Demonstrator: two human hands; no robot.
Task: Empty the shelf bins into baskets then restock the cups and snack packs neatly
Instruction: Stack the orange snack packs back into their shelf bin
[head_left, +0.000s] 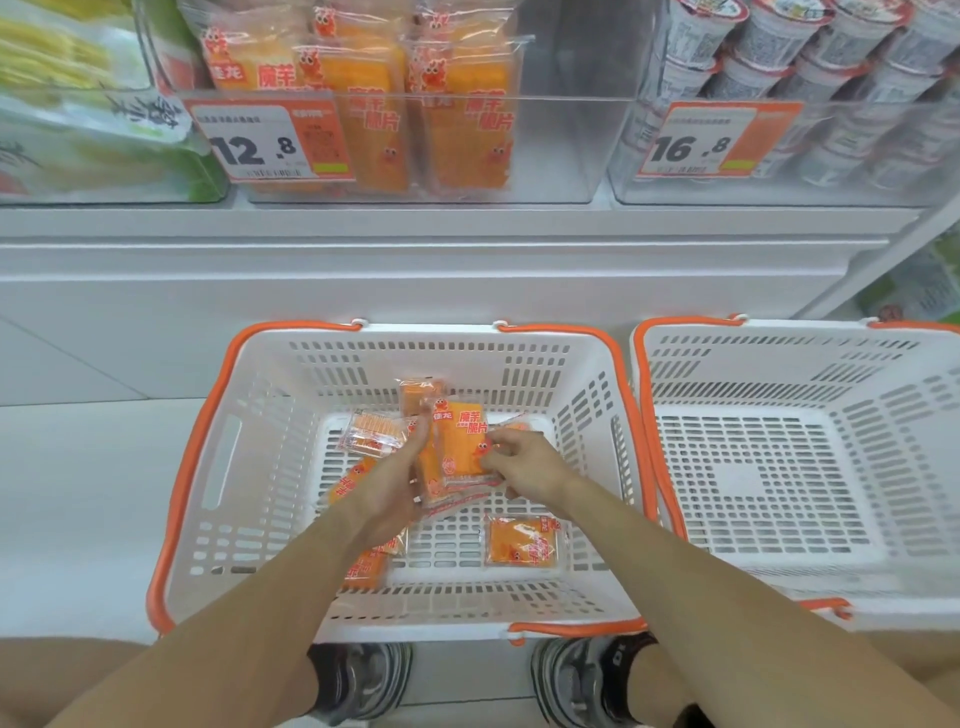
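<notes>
Stock in transit: left hand (395, 483) and right hand (524, 462), fingers curled, grip snack packs (460, 441) mid-left basket (218, 467); bin (561, 145) at 12 o'clock part-full, cups (810, 67) untouched, right basket (909, 374) bare.

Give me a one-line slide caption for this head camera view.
Both hands, left hand and right hand, hold orange snack packs over the left basket; right basket empty.

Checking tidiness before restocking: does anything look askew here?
Yes. The orange snack packs lie scattered at odd angles in the left white plastic basket, not stacked. Both hands, left hand and right hand, hold a bunch.
</notes>
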